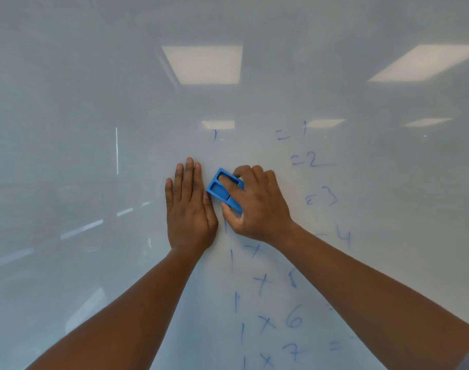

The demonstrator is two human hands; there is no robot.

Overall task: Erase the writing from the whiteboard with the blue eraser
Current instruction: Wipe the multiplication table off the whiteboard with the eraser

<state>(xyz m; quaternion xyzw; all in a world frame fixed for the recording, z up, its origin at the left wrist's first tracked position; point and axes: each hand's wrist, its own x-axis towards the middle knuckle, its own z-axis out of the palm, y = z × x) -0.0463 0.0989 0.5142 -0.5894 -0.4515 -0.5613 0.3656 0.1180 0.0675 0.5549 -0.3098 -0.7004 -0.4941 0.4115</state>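
Note:
A glossy whiteboard [94, 156] fills the whole view. Blue handwritten sums run down its right half, such as "=2" [308, 161] and "1 x 6" [268, 320]; the upper lines are partly wiped. My right hand [257, 206] grips the blue eraser [224, 189] and presses it flat on the board, fingertips in its recessed top. My left hand [189, 206] lies flat on the board just left of the eraser, fingers together and pointing up, its thumb touching the eraser's edge.
Ceiling lights reflect in the board, the largest at the top middle [204, 64]. The left half of the board carries no writing. A thin bright vertical streak [117, 150] shows left of my hands.

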